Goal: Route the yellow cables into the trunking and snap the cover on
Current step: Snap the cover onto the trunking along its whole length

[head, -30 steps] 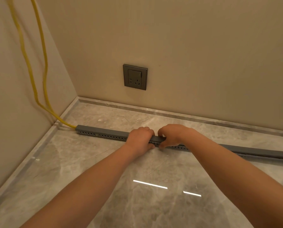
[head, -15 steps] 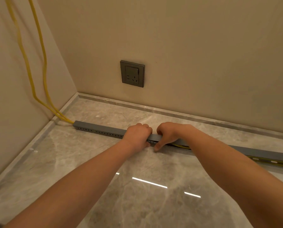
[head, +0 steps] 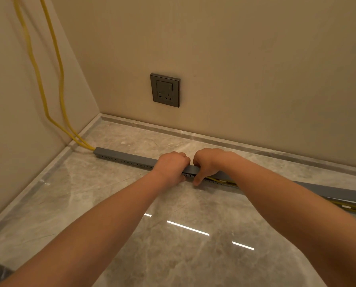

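Observation:
A grey slotted trunking (head: pixel 123 159) lies on the marble floor, running from the left corner to the right edge. Two yellow cables (head: pixel 55 83) come down the left wall and enter its left end. Its grey cover (head: pixel 336 192) sits flush on the left part and stands lifted on the right, where yellow cable (head: pixel 353 209) shows underneath. My left hand (head: pixel 173 166) grips the trunking and cover at the middle, fingers curled over the top. My right hand (head: pixel 208 164) grips the cover just to the right, thumb down at the front.
A grey wall socket (head: pixel 165 90) sits on the back wall above the hands. A marble skirting strip (head: pixel 235 139) runs along both walls. Glossy floor (head: pixel 173 235) with light reflections spreads in front.
The cover to the right of my hands has lifted, showing yellow cable beneath it. Both hands stay at the same spot on the trunking; the view has shifted slightly.

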Demonstrator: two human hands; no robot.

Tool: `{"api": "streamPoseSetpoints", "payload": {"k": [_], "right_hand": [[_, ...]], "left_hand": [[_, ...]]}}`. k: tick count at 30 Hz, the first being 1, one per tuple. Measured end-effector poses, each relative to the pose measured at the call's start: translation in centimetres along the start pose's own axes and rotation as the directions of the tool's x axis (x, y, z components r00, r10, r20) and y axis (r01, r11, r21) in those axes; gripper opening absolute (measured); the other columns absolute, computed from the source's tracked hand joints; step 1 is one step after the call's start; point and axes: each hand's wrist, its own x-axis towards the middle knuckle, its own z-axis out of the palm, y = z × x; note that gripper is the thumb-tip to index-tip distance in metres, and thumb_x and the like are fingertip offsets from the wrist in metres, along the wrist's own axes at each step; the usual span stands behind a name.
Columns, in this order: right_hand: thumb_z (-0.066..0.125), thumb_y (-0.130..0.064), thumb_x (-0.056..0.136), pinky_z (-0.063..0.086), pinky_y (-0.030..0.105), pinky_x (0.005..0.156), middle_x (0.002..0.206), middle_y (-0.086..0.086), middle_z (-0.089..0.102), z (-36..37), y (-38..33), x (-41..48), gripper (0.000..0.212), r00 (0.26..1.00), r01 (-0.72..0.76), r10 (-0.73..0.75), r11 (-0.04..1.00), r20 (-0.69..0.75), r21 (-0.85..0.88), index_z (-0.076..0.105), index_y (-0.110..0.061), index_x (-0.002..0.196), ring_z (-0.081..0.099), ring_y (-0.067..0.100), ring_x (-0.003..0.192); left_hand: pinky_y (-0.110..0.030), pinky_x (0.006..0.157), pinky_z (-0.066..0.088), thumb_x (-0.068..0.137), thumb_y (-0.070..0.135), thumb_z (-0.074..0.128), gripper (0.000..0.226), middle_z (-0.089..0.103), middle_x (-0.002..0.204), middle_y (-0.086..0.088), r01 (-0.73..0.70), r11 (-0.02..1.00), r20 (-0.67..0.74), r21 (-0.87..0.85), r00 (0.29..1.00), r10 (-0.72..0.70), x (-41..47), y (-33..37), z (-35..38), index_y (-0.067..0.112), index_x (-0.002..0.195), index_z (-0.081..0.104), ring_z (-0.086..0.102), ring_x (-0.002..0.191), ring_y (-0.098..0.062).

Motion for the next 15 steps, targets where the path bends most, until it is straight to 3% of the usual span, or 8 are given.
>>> {"api": "streamPoseSetpoints", "payload": {"k": [6, 11, 15], "right_hand": [[0.074, -0.051, 0.073, 0.04, 0.028, 0.056, 0.072, 0.001, 0.057, 0.2, 0.0, -0.2, 0.04, 0.999, -0.042, 0.043, 0.998, -0.018, 0.048, 0.058, -0.015, 0.076, 0.056, 0.022, 0.071], [0.064, -0.042, 0.082, 0.044, 0.034, 0.07, 0.095, 0.006, 0.062, 0.8, 0.2, -0.4, 0.034, 0.998, -0.057, 0.047, 0.959, 0.042, 0.276, 0.061, -0.013, 0.099, 0.058, 0.024, 0.084], [0.059, -0.041, 0.08, 0.04, 0.032, 0.065, 0.086, 0.004, 0.059, 1.7, 0.1, -0.4, 0.025, 0.998, -0.066, 0.068, 0.925, 0.01, 0.375, 0.059, -0.016, 0.085, 0.054, 0.021, 0.076]], "left_hand": [[-0.033, 0.069, 0.044, 0.084, 0.035, 0.066, 0.029, 0.059, 0.106, -0.001, -0.001, 1.0, 0.029, 0.004, 1.0, 0.001, 0.4, -0.2, 0.0, 0.019, 0.108, 0.062, 0.059, 0.094, -0.023], [-0.029, 0.066, 0.04, 0.083, 0.036, 0.066, 0.03, 0.06, 0.106, -0.001, -0.002, 1.0, 0.045, -0.011, 0.999, 0.003, 0.5, -0.3, 0.0, 0.02, 0.109, 0.063, 0.059, 0.094, -0.022], [-0.03, 0.064, 0.038, 0.083, 0.034, 0.065, 0.029, 0.06, 0.105, -0.001, -0.002, 1.0, 0.053, -0.016, 0.999, 0.003, 0.5, -0.4, 0.0, 0.02, 0.108, 0.063, 0.059, 0.092, -0.022]]}}
